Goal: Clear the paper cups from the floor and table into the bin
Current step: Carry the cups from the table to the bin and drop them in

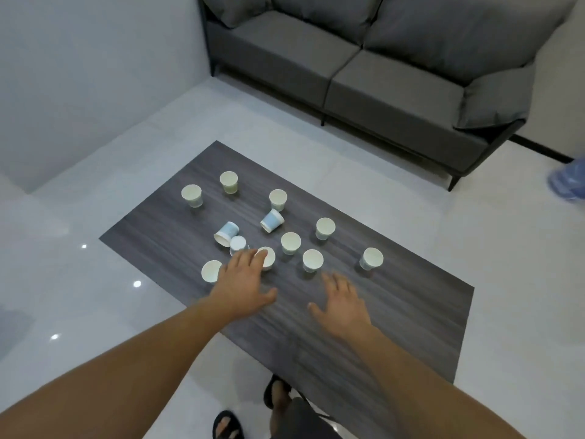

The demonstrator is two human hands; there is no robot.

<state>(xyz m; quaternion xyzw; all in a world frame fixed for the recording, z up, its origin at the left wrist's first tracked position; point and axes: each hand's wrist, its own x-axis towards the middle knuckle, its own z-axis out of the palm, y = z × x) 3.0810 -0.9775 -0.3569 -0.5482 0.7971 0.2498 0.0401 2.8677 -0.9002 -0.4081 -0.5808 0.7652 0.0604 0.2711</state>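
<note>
Several white paper cups stand on the dark wood-grain table [395,312]. Most are upright, such as the cup [312,260] near the middle and the cup [371,258] at the right. Two blue-patterned cups [272,220] [226,233] lie on their sides, and one cup [238,244] stands upside down. My left hand [243,280] stretches out flat, its fingertips over the rim of an upright cup [267,257], with another cup [211,270] just left of it. My right hand [343,302] hovers open above the table, just short of the middle cup. No bin is in view.
A grey two-seat sofa [364,74] stands beyond the table against the wall. Pale glossy floor tiles [95,296] surround the table. A bluish plastic object [568,179] sits at the right edge. My sandalled feet [228,426] are at the table's near edge.
</note>
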